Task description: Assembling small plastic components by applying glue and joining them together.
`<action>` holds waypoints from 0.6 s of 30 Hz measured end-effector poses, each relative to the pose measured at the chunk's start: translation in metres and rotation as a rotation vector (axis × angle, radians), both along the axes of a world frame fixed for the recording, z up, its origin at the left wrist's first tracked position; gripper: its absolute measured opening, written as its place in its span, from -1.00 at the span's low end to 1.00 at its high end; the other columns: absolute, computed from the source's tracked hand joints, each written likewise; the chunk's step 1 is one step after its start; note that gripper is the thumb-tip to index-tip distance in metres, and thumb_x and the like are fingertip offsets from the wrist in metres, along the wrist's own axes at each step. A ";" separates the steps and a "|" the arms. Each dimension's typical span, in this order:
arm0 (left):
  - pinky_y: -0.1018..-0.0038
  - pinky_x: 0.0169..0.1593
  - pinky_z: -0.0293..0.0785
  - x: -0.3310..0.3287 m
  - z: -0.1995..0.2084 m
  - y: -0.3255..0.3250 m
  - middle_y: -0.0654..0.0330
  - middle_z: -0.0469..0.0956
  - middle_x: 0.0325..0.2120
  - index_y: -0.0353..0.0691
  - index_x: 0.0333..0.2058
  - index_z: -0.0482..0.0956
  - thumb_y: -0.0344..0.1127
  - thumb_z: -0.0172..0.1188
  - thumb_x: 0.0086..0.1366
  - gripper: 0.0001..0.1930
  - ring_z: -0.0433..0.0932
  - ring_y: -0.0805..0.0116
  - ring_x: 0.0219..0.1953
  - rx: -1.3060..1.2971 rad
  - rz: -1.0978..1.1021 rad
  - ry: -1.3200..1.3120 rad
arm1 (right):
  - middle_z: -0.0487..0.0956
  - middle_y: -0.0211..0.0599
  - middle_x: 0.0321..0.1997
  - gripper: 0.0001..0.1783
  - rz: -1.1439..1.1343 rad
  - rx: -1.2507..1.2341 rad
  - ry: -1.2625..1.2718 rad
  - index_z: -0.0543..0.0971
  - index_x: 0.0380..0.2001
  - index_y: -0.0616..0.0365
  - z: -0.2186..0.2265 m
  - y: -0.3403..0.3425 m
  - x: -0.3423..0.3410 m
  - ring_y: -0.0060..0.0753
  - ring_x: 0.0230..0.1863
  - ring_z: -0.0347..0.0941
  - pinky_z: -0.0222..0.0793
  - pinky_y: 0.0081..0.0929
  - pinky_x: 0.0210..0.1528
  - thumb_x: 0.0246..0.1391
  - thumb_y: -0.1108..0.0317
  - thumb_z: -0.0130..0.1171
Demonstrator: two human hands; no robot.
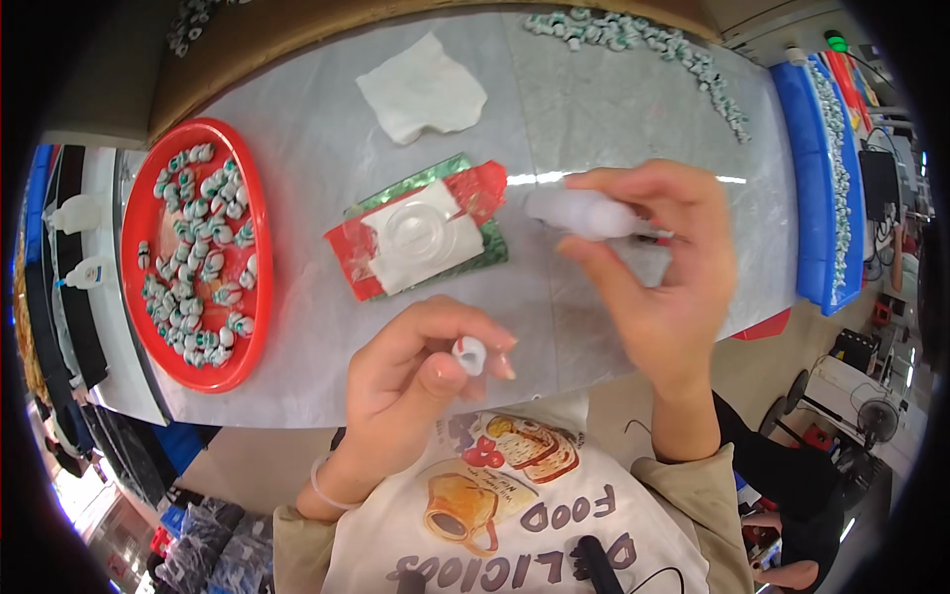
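Note:
My left hand [421, 371] pinches a small white and red part [469, 353] between thumb and fingertips, just in front of the table's near edge. My right hand [658, 267] holds a small translucent white squeeze bottle [582, 213] sideways, its blurred tip pointing left. Left of the bottle lies a green and red pad [465, 188] with a white sheet and a clear round dish [418, 230] on it. A red tray [148, 168] at the left holds several small white and green parts [198, 257].
A crumpled white cloth [424, 89] lies at the far side of the grey table [614, 109]. More small parts [643, 40] run in a row along the far right. A blue rack [809, 188] stands at the right edge. Two white bottles [79, 243] sit left of the tray.

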State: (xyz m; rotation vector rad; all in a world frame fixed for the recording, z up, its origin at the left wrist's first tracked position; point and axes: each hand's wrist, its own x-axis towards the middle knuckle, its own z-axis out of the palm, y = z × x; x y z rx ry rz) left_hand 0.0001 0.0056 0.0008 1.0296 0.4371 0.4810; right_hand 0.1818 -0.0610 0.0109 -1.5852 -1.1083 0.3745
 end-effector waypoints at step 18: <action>0.59 -0.28 0.26 -0.001 0.002 0.002 0.17 0.35 -0.43 -0.38 -0.31 0.38 -0.30 -0.01 0.18 -0.77 0.35 0.49 -0.39 -0.017 -0.071 -0.042 | 0.45 -0.34 -0.45 -0.82 0.030 -0.215 -0.653 0.45 -0.43 0.22 0.000 0.072 0.106 -0.46 -0.45 0.39 0.31 -0.60 -0.38 -0.23 0.57 0.09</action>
